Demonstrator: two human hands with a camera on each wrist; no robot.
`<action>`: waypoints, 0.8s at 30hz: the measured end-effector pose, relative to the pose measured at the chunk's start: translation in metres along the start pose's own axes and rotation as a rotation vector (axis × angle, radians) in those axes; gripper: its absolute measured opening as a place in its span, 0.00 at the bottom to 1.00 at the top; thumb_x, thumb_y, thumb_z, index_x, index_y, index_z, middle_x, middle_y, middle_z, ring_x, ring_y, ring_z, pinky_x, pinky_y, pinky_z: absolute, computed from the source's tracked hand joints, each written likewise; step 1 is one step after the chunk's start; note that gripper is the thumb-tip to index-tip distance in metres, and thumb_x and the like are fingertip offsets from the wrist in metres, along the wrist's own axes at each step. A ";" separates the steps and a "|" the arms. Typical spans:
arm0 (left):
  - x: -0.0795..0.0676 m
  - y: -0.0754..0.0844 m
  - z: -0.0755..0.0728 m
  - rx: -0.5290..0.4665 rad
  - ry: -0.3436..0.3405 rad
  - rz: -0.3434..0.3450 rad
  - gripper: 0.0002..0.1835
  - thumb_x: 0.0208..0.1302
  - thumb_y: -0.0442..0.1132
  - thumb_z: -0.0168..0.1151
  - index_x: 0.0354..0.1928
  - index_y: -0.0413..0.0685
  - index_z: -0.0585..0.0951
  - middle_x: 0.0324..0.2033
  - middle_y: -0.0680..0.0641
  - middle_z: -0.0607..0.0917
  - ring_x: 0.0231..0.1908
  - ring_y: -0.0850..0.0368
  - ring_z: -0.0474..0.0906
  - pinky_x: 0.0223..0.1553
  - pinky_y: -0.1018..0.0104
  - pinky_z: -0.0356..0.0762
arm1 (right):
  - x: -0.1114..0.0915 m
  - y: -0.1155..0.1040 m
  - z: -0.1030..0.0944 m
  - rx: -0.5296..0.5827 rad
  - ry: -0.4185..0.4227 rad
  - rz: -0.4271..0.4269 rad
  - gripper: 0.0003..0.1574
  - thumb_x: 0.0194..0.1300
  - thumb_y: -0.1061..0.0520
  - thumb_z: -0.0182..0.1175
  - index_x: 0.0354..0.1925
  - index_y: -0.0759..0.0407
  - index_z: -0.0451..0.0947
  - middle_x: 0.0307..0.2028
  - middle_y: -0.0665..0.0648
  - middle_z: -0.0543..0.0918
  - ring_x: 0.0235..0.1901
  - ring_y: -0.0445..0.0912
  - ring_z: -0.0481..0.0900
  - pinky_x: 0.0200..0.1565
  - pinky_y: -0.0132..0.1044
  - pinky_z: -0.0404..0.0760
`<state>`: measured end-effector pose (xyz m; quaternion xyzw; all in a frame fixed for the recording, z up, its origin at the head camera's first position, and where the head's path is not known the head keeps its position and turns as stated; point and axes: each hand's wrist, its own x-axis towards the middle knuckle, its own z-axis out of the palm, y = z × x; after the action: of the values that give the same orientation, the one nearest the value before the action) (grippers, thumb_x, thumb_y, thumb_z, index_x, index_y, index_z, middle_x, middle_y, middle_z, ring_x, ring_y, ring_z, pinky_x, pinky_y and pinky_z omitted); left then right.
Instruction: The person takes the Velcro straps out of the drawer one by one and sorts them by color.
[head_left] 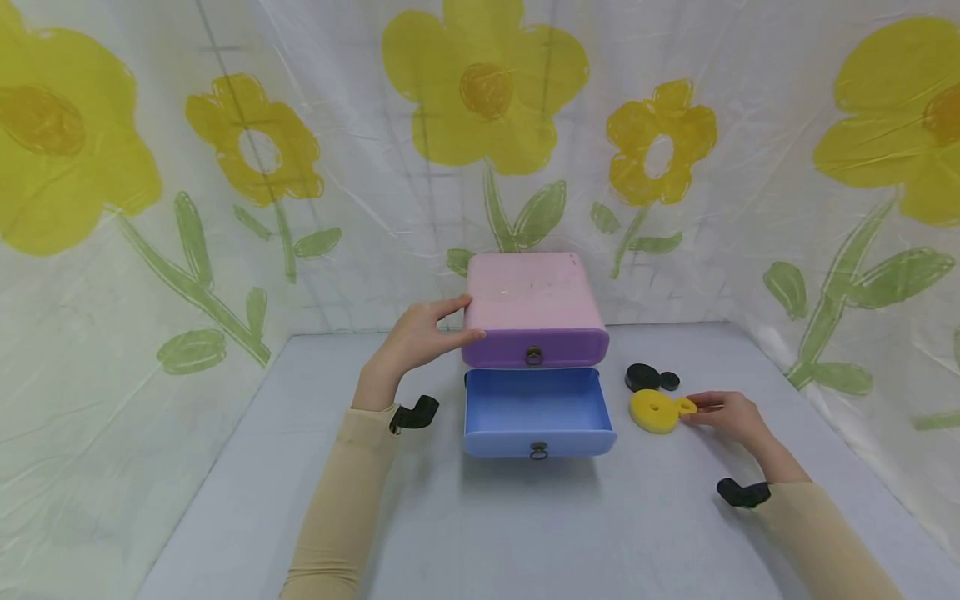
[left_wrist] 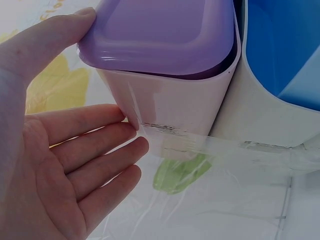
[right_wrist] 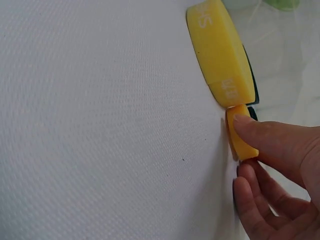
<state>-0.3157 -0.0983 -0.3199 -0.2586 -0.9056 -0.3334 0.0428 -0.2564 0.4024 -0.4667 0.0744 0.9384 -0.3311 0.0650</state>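
Note:
A small two-tier drawer cabinet stands at the centre, its pink upper unit [head_left: 528, 292] having a purple drawer front [head_left: 498, 348] that is nearly closed. Below it, a blue drawer [head_left: 540, 442] is pulled out, with nothing visible inside. My left hand [head_left: 416, 337] touches the upper unit's left side, thumb at the purple front's edge and straight fingers along the pink wall [left_wrist: 165, 100]. My right hand [head_left: 731, 418] pinches the small ring end of a thick yellow disc-shaped piece [head_left: 649, 410]. White print shows on its rim in the right wrist view.
A similar black piece [head_left: 641, 377], also with a small round end, lies just behind the yellow one. The table [head_left: 525, 533] has a pale cloth. A translucent curtain [head_left: 360, 250] with painted yellow flowers hangs behind the cabinet and along both sides.

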 end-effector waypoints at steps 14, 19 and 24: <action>-0.001 0.001 -0.001 -0.006 0.002 -0.001 0.43 0.52 0.68 0.62 0.68 0.57 0.68 0.65 0.51 0.71 0.65 0.52 0.66 0.58 0.52 0.70 | 0.003 -0.003 -0.001 -0.002 -0.036 0.010 0.45 0.55 0.40 0.68 0.60 0.69 0.71 0.55 0.72 0.75 0.51 0.62 0.74 0.52 0.54 0.75; -0.001 0.000 0.000 -0.001 0.004 0.000 0.42 0.52 0.68 0.62 0.68 0.58 0.68 0.65 0.51 0.71 0.65 0.52 0.66 0.59 0.51 0.69 | 0.003 -0.002 -0.004 -0.015 -0.032 -0.007 0.43 0.57 0.41 0.67 0.59 0.70 0.70 0.55 0.72 0.76 0.50 0.62 0.75 0.50 0.51 0.77; 0.000 0.000 0.000 0.004 0.004 -0.001 0.43 0.52 0.69 0.62 0.68 0.59 0.68 0.65 0.51 0.71 0.65 0.52 0.66 0.59 0.51 0.70 | 0.000 -0.006 -0.008 -0.044 0.022 -0.071 0.37 0.61 0.45 0.64 0.58 0.71 0.72 0.51 0.71 0.79 0.48 0.61 0.78 0.48 0.51 0.79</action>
<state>-0.3157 -0.0986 -0.3204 -0.2574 -0.9062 -0.3324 0.0451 -0.2580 0.4027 -0.4570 0.0434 0.9482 -0.3116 0.0446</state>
